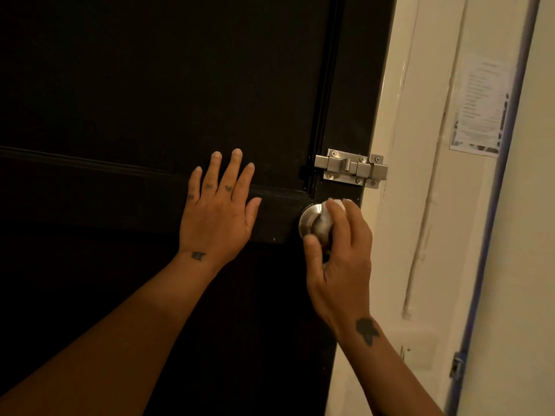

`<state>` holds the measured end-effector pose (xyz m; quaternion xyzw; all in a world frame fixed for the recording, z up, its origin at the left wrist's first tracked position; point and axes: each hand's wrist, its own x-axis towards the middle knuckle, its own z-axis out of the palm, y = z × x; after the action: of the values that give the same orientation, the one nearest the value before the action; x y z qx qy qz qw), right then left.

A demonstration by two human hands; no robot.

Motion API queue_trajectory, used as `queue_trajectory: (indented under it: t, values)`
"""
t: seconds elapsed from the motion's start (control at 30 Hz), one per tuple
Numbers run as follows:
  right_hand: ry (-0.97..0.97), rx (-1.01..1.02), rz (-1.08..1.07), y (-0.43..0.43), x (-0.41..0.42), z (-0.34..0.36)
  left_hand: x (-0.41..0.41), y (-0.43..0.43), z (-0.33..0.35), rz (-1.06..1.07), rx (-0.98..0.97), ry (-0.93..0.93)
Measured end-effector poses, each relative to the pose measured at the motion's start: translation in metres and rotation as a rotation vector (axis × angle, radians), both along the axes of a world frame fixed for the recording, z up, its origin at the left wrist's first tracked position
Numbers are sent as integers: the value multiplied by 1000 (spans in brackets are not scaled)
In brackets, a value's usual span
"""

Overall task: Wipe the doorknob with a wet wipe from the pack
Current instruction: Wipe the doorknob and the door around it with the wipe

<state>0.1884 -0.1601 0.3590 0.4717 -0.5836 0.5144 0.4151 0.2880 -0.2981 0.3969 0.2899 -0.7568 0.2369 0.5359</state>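
Observation:
A round silver doorknob sits near the right edge of a dark door. My right hand is wrapped around the knob from the right and below, with its fingers closed over a white wet wipe pressed onto the knob's top. Only a small patch of the wipe shows between my fingertips. Left of the knob, my left hand lies flat on the door with fingers spread and nothing in it. The pack of wipes is out of view.
A silver slide bolt is mounted just above the knob at the door's edge. To the right stands a cream door frame and a wall carrying a printed paper notice.

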Motion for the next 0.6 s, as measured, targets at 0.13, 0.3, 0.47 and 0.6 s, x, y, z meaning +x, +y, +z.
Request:
queue_trajectory:
  t: [0.13,0.3,0.47,0.6]
  values:
    - [241,96,-223,-1,-1,-28,0,0,-1,5,-6,3]
    - [297,133,-296,1,-1,-1,0,0,0,6,-6,-5]
    - [-25,-35,85,5,-3,18,2,-1,-1,0,-15,-23]
    - [-267,-208,266,11,-3,-1,3,0,0,9,-10,-25]
